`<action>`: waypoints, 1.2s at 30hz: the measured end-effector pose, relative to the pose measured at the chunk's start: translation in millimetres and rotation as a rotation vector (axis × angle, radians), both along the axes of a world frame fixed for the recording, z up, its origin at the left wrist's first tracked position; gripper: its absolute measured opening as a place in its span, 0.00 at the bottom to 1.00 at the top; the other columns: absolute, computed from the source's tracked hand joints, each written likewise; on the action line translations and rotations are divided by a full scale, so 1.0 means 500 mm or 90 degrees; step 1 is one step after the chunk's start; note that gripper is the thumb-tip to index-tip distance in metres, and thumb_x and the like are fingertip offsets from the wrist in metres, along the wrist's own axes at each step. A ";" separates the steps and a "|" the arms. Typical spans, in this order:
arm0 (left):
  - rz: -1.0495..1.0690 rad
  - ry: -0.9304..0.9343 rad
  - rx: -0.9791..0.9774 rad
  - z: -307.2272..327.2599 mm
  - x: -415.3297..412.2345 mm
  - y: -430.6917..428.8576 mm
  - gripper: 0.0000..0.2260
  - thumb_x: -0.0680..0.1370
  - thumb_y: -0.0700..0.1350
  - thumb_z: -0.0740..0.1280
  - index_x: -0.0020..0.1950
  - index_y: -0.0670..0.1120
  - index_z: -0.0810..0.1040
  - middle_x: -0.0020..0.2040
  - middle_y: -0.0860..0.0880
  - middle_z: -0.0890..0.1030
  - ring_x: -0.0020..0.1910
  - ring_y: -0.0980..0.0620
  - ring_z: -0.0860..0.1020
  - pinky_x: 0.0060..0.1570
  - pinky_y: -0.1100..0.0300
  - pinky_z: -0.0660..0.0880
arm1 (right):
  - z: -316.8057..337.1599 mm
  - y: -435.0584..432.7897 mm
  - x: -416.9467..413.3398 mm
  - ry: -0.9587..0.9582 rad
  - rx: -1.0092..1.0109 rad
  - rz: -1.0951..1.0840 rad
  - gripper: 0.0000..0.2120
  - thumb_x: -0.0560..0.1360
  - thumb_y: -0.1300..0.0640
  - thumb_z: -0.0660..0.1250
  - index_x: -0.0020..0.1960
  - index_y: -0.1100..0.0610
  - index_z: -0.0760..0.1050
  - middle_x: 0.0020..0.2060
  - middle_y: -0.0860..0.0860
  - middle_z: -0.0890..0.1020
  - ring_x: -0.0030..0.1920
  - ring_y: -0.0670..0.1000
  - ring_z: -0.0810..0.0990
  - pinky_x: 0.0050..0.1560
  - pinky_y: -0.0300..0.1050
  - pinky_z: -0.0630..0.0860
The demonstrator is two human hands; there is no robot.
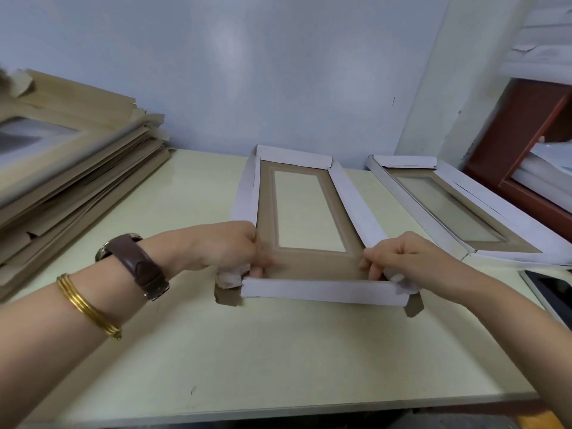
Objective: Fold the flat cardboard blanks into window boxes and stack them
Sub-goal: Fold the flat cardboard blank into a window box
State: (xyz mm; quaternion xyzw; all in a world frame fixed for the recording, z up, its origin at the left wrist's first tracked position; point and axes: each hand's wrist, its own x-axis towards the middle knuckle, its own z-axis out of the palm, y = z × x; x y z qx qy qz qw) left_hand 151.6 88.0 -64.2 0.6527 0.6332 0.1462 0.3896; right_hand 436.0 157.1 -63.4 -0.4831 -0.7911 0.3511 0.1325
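Near corners being tucked on the window box, mid-table.

The half-folded box (312, 263) is laid flat on the table (247, 351), far and side walls raised. Its near end is pinched at both corners: the left hand (229, 246) is curled round the near-left tab, the right hand (402, 255) round the near-right one, presumably so the near wall can be locked upright. Flat blanks (77, 168) are kept stacked at the left, and a finished box (418, 209) is set aside at the right.

One half-folded window box (322, 291), one folded window box (416, 205), one pile of flat blanks (93, 168), one wristwatch (139, 261) and one tablet (554, 289).
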 end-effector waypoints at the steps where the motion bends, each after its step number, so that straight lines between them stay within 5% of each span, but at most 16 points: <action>1: -0.018 0.013 -0.006 -0.001 0.002 -0.004 0.17 0.76 0.50 0.70 0.30 0.43 0.78 0.36 0.39 0.77 0.36 0.45 0.73 0.48 0.55 0.72 | 0.000 0.002 0.001 -0.011 0.001 0.017 0.19 0.77 0.50 0.67 0.30 0.56 0.81 0.43 0.47 0.84 0.40 0.48 0.81 0.32 0.44 0.75; 7: -0.087 0.113 0.017 -0.023 0.003 -0.023 0.10 0.67 0.48 0.78 0.37 0.44 0.81 0.51 0.35 0.79 0.45 0.42 0.79 0.39 0.57 0.75 | -0.013 -0.024 0.014 -0.166 0.170 0.083 0.08 0.63 0.52 0.80 0.35 0.48 0.80 0.48 0.40 0.76 0.51 0.37 0.72 0.50 0.45 0.76; 11: -0.089 0.131 0.084 -0.038 0.003 -0.040 0.18 0.64 0.45 0.80 0.47 0.47 0.76 0.55 0.49 0.71 0.39 0.57 0.75 0.27 0.70 0.68 | -0.030 -0.047 0.036 -0.257 0.269 0.081 0.31 0.60 0.40 0.75 0.59 0.39 0.67 0.53 0.37 0.64 0.56 0.43 0.60 0.57 0.42 0.67; 13: -0.071 0.107 0.101 -0.046 0.002 -0.044 0.22 0.63 0.46 0.81 0.49 0.48 0.71 0.53 0.51 0.68 0.42 0.58 0.72 0.29 0.68 0.72 | -0.039 -0.055 0.048 -0.264 0.306 0.056 0.36 0.60 0.36 0.73 0.64 0.39 0.61 0.53 0.35 0.62 0.57 0.43 0.59 0.56 0.42 0.66; 15: -0.058 0.117 0.116 -0.053 -0.002 -0.051 0.24 0.64 0.49 0.80 0.50 0.50 0.69 0.52 0.53 0.68 0.50 0.55 0.71 0.46 0.65 0.75 | -0.051 -0.062 0.060 -0.245 0.332 0.033 0.36 0.60 0.33 0.71 0.62 0.41 0.62 0.52 0.31 0.62 0.58 0.42 0.60 0.54 0.41 0.65; 17: -0.052 0.204 0.160 -0.062 -0.007 -0.058 0.25 0.64 0.56 0.78 0.51 0.53 0.67 0.50 0.57 0.70 0.54 0.58 0.69 0.70 0.61 0.55 | -0.064 -0.067 0.072 -0.220 0.342 0.015 0.34 0.59 0.29 0.68 0.59 0.42 0.65 0.54 0.31 0.63 0.59 0.41 0.59 0.54 0.38 0.64; 18: -0.043 0.230 0.179 -0.066 -0.010 -0.061 0.25 0.64 0.59 0.77 0.52 0.54 0.67 0.51 0.59 0.69 0.56 0.60 0.68 0.72 0.58 0.46 | -0.072 -0.067 0.078 -0.208 0.343 0.009 0.33 0.58 0.28 0.67 0.57 0.43 0.67 0.56 0.33 0.64 0.61 0.41 0.58 0.55 0.38 0.63; 24: 0.007 0.262 0.226 -0.082 -0.024 -0.077 0.27 0.59 0.67 0.76 0.53 0.60 0.72 0.66 0.59 0.54 0.67 0.54 0.50 0.64 0.57 0.59 | -0.099 -0.067 0.093 -0.178 0.283 -0.038 0.25 0.57 0.26 0.67 0.50 0.33 0.68 0.59 0.40 0.59 0.60 0.39 0.57 0.48 0.32 0.64; 28: -0.005 0.225 0.234 -0.086 -0.028 -0.082 0.27 0.60 0.67 0.75 0.54 0.59 0.71 0.62 0.60 0.58 0.62 0.53 0.63 0.59 0.60 0.69 | -0.099 -0.062 0.093 -0.178 0.274 -0.016 0.28 0.58 0.25 0.65 0.53 0.37 0.69 0.53 0.33 0.62 0.56 0.36 0.66 0.47 0.28 0.65; 36: -0.035 0.233 0.284 -0.083 -0.030 -0.046 0.27 0.60 0.65 0.76 0.50 0.53 0.75 0.50 0.61 0.71 0.51 0.59 0.70 0.46 0.69 0.68 | -0.093 -0.030 0.080 -0.154 0.286 -0.001 0.38 0.54 0.22 0.64 0.52 0.49 0.74 0.60 0.36 0.54 0.57 0.35 0.66 0.53 0.38 0.67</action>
